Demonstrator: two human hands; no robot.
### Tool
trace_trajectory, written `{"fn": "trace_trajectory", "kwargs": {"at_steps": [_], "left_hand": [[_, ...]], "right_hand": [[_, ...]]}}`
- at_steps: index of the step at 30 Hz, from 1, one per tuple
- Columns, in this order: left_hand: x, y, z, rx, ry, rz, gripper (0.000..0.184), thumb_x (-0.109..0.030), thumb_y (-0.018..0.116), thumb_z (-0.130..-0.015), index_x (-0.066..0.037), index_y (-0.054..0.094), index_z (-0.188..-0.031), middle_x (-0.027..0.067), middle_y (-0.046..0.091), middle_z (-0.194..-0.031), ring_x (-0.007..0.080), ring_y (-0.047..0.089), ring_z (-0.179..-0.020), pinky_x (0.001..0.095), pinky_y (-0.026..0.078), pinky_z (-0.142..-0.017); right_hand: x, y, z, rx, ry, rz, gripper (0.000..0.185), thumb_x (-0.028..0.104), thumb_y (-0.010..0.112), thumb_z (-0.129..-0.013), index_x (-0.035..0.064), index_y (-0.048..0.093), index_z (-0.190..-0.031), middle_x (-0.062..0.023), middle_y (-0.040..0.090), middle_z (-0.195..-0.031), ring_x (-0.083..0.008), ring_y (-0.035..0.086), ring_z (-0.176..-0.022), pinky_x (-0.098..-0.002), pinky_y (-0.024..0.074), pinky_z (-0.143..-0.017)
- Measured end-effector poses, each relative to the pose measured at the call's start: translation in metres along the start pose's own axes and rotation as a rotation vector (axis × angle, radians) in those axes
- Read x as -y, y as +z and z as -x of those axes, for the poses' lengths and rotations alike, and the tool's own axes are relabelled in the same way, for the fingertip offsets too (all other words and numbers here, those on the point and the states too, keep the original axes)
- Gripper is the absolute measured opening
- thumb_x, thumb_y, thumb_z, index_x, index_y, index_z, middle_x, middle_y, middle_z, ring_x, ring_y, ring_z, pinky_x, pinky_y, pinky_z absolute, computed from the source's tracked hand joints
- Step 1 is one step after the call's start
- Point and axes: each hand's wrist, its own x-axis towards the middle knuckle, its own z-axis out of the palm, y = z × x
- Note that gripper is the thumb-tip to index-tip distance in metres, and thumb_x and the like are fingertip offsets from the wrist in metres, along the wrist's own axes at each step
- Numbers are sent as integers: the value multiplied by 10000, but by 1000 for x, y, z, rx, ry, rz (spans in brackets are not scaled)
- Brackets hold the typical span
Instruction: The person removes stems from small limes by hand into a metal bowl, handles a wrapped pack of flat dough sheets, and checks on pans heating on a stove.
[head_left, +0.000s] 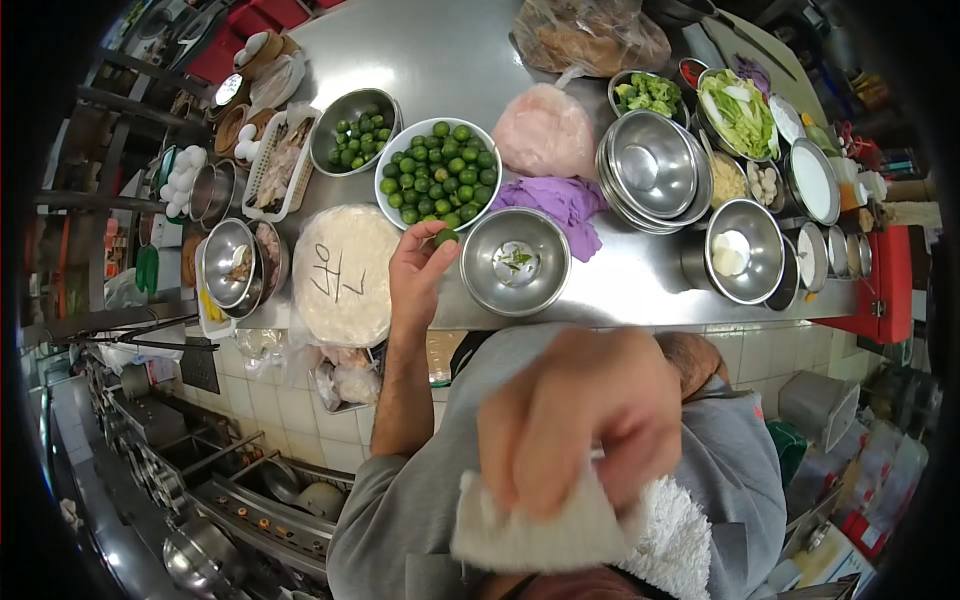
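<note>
My left hand (pixel 415 272) pinches a small green lime (pixel 446 238) at the near rim of a white bowl (pixel 381 195) heaped with limes. Just to its right stands a steel bowl (pixel 480 290) with a few green bits in the bottom. Large and blurred, my right hand (pixel 580 410) is raised close to the camera, its fingers closed on a pale cloth (pixel 530 525). A white towel (pixel 672 535) shows behind that cloth, against the grey shirt.
Behind the bowls lie a purple cloth (pixel 555 208) and a bag of pale pink food (pixel 545 130). A wrapped round stack (pixel 345 270) marked in black sits left. Stacked steel bowls (pixel 655 165) and a bowl of greens (pixel 738 115) stand right. Another steel bowl (pixel 325 150) holds more limes.
</note>
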Motion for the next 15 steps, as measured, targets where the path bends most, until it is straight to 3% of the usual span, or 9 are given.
{"fn": "trace_trajectory", "kwargs": {"at_steps": [1,2,5,7,8,10,11,13,15], "left_hand": [[1,1,0,2,1,-1,315,-22,652,-833,-9,537,-1126,34,588,-959,106,571,-850,239,466,-775],[2,2,-2,-15,14,27,309,-20,648,-833,-8,534,-1120,36,584,-962,117,575,-850,249,469,-779],[-2,4,-2,-44,31,69,297,-18,642,-836,-8,527,-1109,43,579,-962,140,583,-850,269,475,-788],[-7,6,-6,-38,55,88,292,-18,641,-837,-9,523,-1104,48,578,-958,152,587,-850,278,478,-793],[-7,6,-3,-12,19,180,291,-23,643,-840,-13,521,-1104,54,580,-956,156,588,-849,283,479,-795],[-9,9,-1,29,-4,273,291,-28,644,-843,-17,518,-1104,61,582,-954,160,589,-849,287,481,-797],[-8,15,1,46,3,301,277,-36,642,-850,-20,525,-1101,60,586,-965,156,590,-852,284,481,-795],[-2,26,3,69,20,331,264,-43,640,-858,-23,531,-1098,59,589,-976,152,590,-854,281,482,-793],[12,31,4,111,12,356,226,-67,610,-886,-22,545,-1098,72,601,-1029,155,586,-914,299,488,-811]], "right_hand": [[2,1,-2,-20,28,35,152,-5,611,-791,-1,597,-942,-108,618,-872,-259,621,-809,-335,471,-754],[3,-2,-6,121,-47,112,157,57,648,-806,-38,620,-929,-166,622,-861,-277,626,-743,-339,495,-658],[-2,-23,0,148,-3,450,201,132,665,-829,-21,653,-959,-133,645,-905,-280,641,-779,-374,525,-652],[-6,-53,14,92,276,739,218,114,647,-824,10,638,-1015,-108,619,-941,-216,604,-781,-319,494,-649],[-10,-69,21,56,385,863,231,93,642,-819,23,631,-1039,-100,607,-959,-192,587,-769,-298,481,-637],[-35,-104,45,-168,374,1018,293,101,666,-814,34,613,-1095,-91,589,-985,-164,555,-753,-276,461,-634],[-42,-108,49,-161,365,1033,293,101,666,-814,34,613,-1095,-91,589,-985,-164,555,-753,-276,461,-634],[-53,-112,54,-500,367,1181,349,159,704,-795,29,611,-1106,-97,614,-940,-183,594,-731,-287,471,-609],[-64,-116,60,-479,324,1279,322,164,709,-794,8,627,-1064,-117,616,-905,-224,610,-744,-313,482,-622]]}}
